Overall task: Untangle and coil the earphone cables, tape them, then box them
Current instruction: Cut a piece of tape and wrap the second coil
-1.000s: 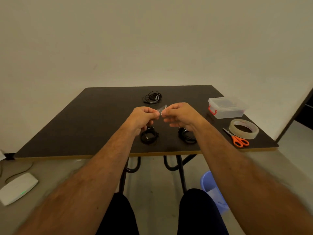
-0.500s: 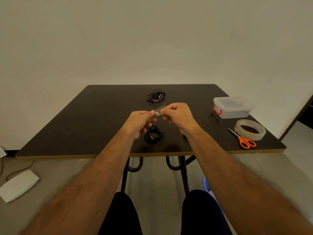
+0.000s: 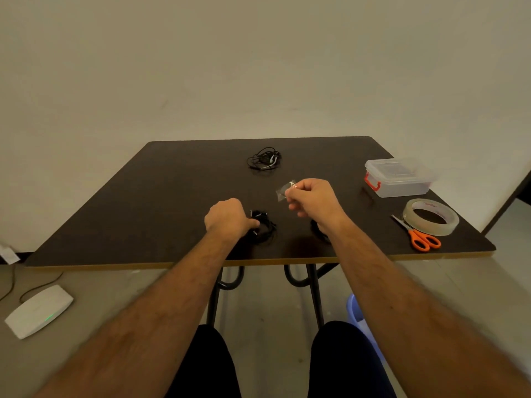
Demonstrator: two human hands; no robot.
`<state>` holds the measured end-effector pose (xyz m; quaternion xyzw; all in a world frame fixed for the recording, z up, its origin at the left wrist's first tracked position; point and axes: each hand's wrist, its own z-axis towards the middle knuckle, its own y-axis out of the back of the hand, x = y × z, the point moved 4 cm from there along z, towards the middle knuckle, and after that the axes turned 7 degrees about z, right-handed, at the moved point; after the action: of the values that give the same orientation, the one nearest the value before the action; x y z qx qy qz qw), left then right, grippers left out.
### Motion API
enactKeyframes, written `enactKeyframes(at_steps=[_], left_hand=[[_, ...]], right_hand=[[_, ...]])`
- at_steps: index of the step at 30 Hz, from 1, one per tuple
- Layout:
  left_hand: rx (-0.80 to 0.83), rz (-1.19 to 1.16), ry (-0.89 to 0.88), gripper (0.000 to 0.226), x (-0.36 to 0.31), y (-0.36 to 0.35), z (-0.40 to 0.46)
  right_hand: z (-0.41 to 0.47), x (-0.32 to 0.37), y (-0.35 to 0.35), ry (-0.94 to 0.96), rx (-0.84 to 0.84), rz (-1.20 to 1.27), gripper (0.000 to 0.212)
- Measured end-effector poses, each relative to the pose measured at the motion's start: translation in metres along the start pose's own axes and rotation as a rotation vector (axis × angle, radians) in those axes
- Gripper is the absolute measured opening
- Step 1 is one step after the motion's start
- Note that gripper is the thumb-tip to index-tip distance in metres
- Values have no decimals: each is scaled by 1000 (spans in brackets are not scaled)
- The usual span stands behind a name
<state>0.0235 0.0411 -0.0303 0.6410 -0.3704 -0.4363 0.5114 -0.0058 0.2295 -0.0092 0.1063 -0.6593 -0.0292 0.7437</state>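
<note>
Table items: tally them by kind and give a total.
Earphone cable bundles: 3 (tangled, coiled one under the left hand, coiled one behind the right wrist)
Tape roll: 1
Cut tape piece, in the right hand: 1
Scissors: 1
Plastic box: 1
Total: 7

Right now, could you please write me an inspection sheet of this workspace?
Surface: dark table with a light front edge, on black metal legs.
Job's things: coiled earphones near the front; a second coil mostly hidden under the right forearm; lidded plastic box; tape roll; scissors.
Clutter: nothing seen.
Grippers: left hand rests on the coiled earphones, grip hidden; right hand pinches a piece of clear tape above the table.
Cables: tangled earphones at the far middle.
Surroundings: plain wall; white device with a green light and a blue bin on the floor.
</note>
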Motion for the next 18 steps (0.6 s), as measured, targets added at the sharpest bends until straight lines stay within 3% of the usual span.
enactKeyframes(at_steps=[8,14,18], left_hand=[[-44,36,-52,19,-3,-3,4],[-33,170,-176,23,-11,-8,-4],[-84,79,-258,22,-14,-1,-15]], right_hand=[[2,-4,1,21,28,-45,8],[0,-3,-7,89,25,-64,5],[0,1,-15,185,-5,-119,4]])
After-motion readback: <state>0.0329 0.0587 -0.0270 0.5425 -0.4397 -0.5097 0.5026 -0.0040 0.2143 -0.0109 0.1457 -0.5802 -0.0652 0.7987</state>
